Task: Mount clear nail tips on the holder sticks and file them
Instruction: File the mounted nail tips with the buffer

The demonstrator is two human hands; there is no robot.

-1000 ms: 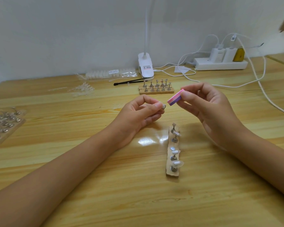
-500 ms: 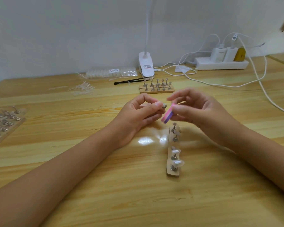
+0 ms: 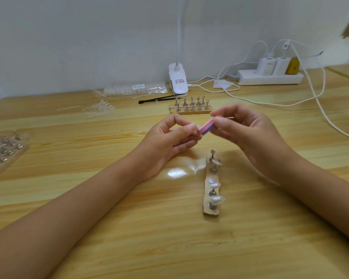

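Both hands are up over the counter (image 3: 129,228), mid-frame. The right hand (image 3: 248,133) has its fingers clamped on one pink/purple file block (image 3: 208,127). The left hand (image 3: 169,141) has its fingers pinched on one small pale piece, which looks like a nail tip (image 3: 197,128), touching the near end of the block. It's blurred, so I can't tell whether it sits on a stick.

Just below the right hand lies one wooden strip (image 3: 208,213), lengthwise:
- 4 holder sticks (image 3: 212,153) standing on it
- 3 of them carry clear tips (image 3: 218,199)
- 1 bare metal disc (image 3: 211,180) between them

Behind the hands:
- 1 second wooden rack (image 3: 190,112), with sticks in 2 rows, too small for an exact count
- 1 black thin tool (image 3: 157,99)
- 1 clip lamp (image 3: 178,81)
- 1 bag of tips (image 3: 135,89)
- a loose scatter of clear tips (image 3: 101,109)

Far right sits 1 power strip (image 3: 270,78) with 2 white chargers and 1 yellow plug. At the left edge is another board of sticks (image 3: 4,150), blurred.
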